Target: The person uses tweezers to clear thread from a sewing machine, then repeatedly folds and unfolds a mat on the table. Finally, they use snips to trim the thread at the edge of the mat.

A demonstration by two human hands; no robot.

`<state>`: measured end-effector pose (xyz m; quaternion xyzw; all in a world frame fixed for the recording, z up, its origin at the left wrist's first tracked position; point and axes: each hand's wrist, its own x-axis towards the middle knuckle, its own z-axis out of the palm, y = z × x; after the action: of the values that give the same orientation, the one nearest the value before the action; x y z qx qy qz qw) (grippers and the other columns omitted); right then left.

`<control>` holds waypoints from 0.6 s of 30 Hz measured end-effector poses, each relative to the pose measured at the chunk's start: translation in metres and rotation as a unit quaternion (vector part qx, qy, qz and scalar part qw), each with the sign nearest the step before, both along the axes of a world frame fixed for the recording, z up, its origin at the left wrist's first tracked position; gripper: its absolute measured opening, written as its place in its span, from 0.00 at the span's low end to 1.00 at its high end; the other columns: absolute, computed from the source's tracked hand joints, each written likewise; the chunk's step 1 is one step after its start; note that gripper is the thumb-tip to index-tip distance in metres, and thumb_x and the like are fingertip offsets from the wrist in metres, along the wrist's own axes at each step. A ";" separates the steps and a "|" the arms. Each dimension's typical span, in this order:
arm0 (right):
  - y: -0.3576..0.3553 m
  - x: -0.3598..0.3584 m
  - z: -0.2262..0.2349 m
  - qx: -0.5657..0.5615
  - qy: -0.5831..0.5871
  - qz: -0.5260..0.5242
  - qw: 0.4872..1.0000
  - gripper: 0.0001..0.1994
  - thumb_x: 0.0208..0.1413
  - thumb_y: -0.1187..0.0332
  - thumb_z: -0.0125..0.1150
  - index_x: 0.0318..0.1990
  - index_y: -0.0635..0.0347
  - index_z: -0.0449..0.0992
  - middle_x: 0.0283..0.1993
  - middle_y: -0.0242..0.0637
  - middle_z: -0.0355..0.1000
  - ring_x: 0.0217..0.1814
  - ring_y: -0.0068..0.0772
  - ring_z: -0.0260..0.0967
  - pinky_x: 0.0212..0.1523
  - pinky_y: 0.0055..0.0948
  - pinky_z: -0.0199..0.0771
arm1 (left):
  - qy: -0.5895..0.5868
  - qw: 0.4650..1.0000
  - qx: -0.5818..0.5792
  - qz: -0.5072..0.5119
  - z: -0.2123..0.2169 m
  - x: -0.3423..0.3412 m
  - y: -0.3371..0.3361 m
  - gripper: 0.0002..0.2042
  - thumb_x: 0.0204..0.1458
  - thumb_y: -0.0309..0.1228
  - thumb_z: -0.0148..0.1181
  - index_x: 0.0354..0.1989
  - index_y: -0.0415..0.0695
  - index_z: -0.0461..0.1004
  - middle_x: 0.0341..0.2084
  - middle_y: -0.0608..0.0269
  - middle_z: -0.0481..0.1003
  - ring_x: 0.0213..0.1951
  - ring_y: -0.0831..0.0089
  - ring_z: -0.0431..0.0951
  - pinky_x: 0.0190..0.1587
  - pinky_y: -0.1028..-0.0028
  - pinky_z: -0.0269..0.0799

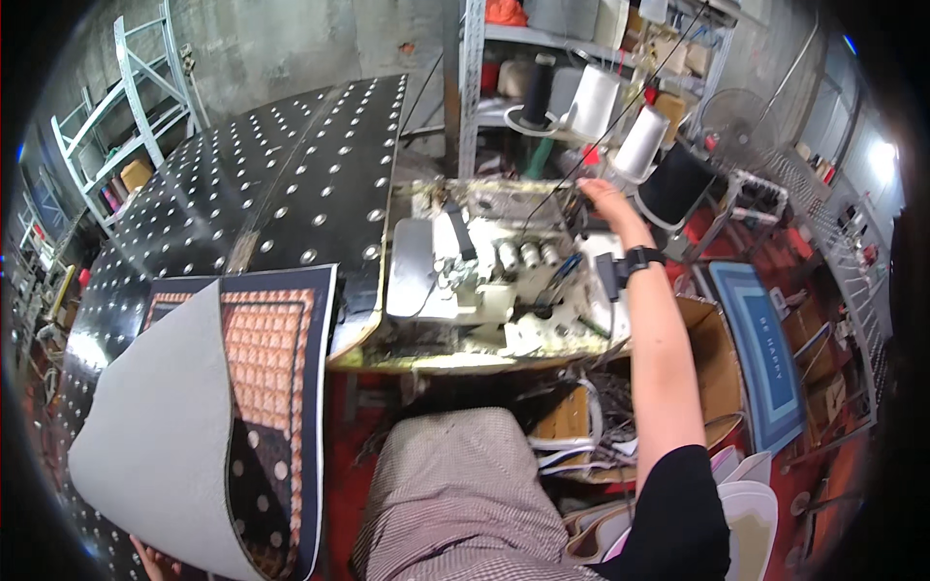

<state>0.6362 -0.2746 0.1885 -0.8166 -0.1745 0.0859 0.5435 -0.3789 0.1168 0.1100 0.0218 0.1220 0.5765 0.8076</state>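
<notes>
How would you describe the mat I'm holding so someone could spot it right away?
Start at the big black table studded with silver balls, left of the sewing machine. At its near end lies a dark-bordered mat with an orange patterned centre, gripped at the bottom by the left hand. Its corner curls over, showing a plain grey backing; the blue mat to the right lies flat.

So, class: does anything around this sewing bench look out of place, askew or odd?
The mat on the black table is askew: its near part curls over, grey backing up, past the edge. Loose straps and wires tangle under the sewing machine.
</notes>
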 end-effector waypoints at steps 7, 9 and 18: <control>-0.063 -0.096 -0.101 0.250 0.156 -0.113 0.949 0.16 0.57 0.58 0.46 0.47 0.57 0.71 0.37 0.32 0.73 0.29 0.20 0.67 0.29 0.22 0.63 | 0.518 0.851 0.083 -0.006 0.020 0.058 0.043 0.34 0.48 0.56 0.54 0.54 0.40 0.65 0.48 0.61 0.70 0.49 0.67 0.70 0.50 0.67 0.68; -0.030 -0.165 -0.109 0.154 0.102 -0.075 0.980 0.11 0.57 0.66 0.46 0.41 0.57 0.73 0.31 0.30 0.74 0.25 0.14 0.63 0.23 0.15 0.59 | 0.495 0.864 0.093 0.024 0.018 0.049 0.034 0.33 0.49 0.54 0.54 0.55 0.39 0.63 0.51 0.60 0.68 0.51 0.65 0.68 0.52 0.65 0.65; 0.178 -0.369 -0.078 0.146 0.213 0.429 0.866 0.29 0.61 0.56 0.46 0.66 0.54 0.48 0.50 0.41 0.65 0.43 0.25 0.67 0.35 0.20 0.71 | 0.489 0.851 0.030 0.188 0.064 0.086 -0.059 0.33 0.48 0.50 0.55 0.57 0.39 0.60 0.54 0.55 0.64 0.54 0.60 0.65 0.54 0.62 0.63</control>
<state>0.2673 -0.0964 0.1109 -0.5345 -0.3979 0.4563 0.5898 -0.2932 0.0582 0.1742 0.3017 0.4853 0.6356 0.5191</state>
